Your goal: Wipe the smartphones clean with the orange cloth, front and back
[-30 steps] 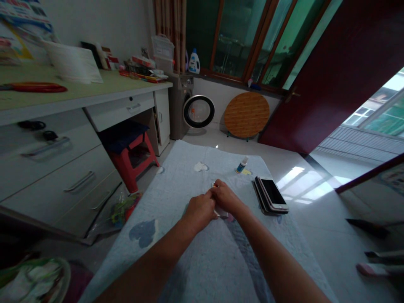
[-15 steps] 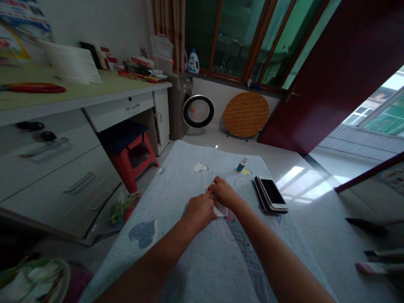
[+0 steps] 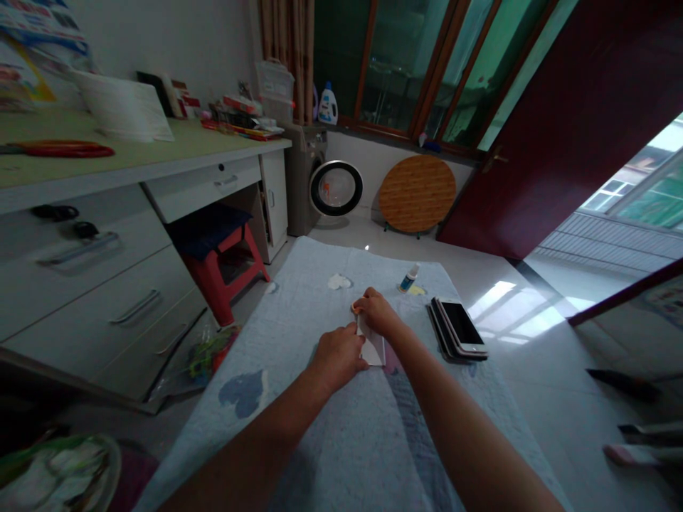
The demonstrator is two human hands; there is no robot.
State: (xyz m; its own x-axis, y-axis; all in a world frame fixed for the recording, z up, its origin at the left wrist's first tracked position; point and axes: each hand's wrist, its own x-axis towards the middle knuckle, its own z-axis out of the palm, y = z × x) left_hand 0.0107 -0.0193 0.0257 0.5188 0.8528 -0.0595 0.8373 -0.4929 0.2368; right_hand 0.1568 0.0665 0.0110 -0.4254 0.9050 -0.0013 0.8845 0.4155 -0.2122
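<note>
More white slab (image 3: pixel 374 353) shows now.

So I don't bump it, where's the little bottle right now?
In the head view, the little bottle is right of centre on the pale blue cloth, beyond your right hand and up-left of the stacked phones.

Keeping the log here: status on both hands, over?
Left hand on white flat object. Right hand at its far end, touching something orange. Bottle, stacked devices apart, to the right.
</note>
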